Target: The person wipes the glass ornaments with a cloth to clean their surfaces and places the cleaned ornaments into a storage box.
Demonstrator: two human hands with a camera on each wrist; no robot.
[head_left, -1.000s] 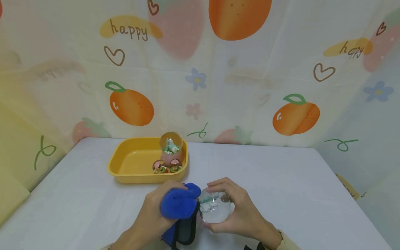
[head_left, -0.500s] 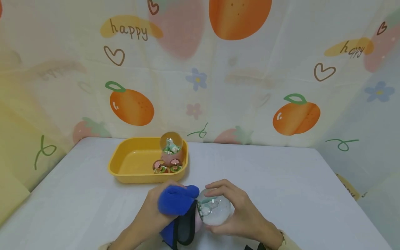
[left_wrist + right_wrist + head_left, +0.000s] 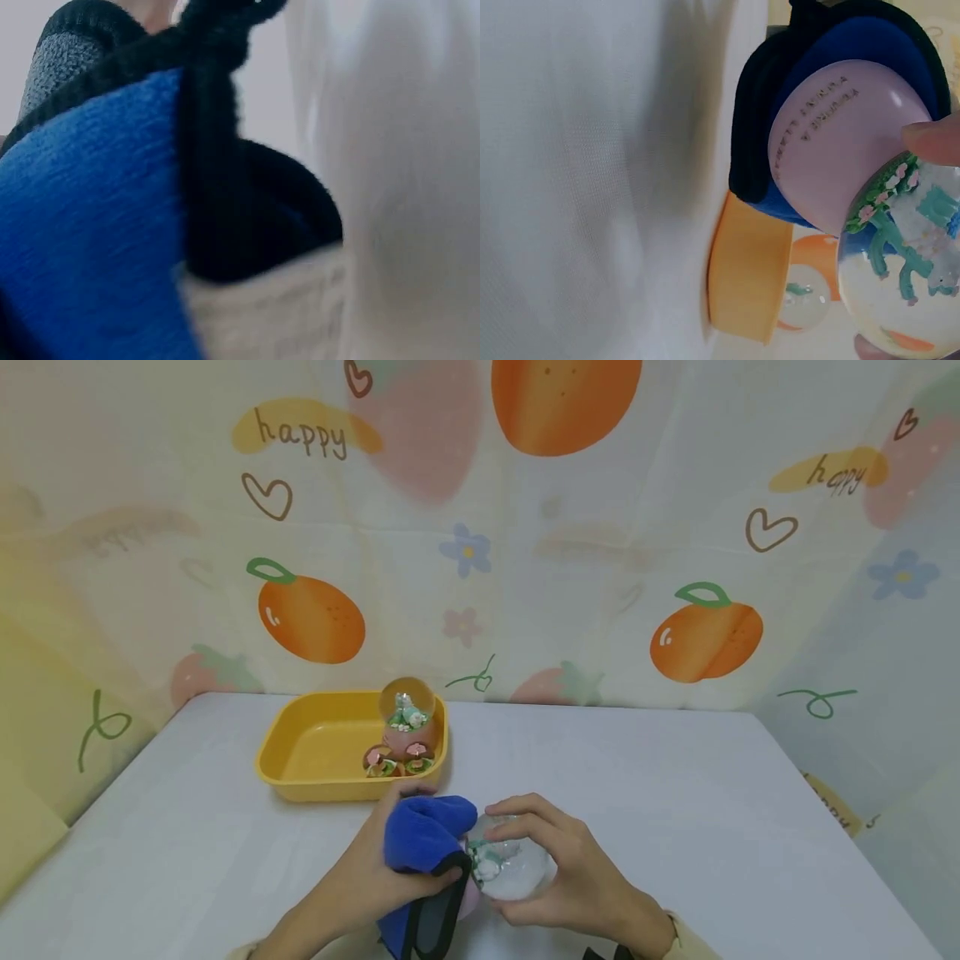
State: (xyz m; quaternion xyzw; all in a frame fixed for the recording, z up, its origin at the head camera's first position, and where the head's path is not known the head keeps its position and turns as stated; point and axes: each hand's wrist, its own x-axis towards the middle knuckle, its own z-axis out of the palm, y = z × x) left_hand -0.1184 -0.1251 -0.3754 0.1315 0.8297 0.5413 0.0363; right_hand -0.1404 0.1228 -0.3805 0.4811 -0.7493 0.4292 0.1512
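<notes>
A snow globe (image 3: 513, 868) lies tilted on its side between my two hands, low in the head view. My right hand (image 3: 585, 864) grips its clear ball, where white and green figures show. My left hand (image 3: 363, 868) holds a blue cloth (image 3: 422, 835) with black edging and a grey patch, its thumb over the edging. In the right wrist view the cloth wraps behind the globe's pink base (image 3: 840, 135), which carries dark lettering. Blue cloth (image 3: 97, 210) and a pale label (image 3: 277, 307) fill much of the left wrist view.
Behind the hands stands a yellow tray (image 3: 330, 792) on the white table (image 3: 637, 777). At its right end sits another snow globe (image 3: 409, 718) with a pink base and small ornaments (image 3: 384, 765) in front. A fruit-printed curtain (image 3: 562, 568) hangs beyond the table.
The left thumb has come forward over the cloth's black edging, and the cloth has folded differently. The globe has shifted slightly left with the right hand. The head view has shifted a little.
</notes>
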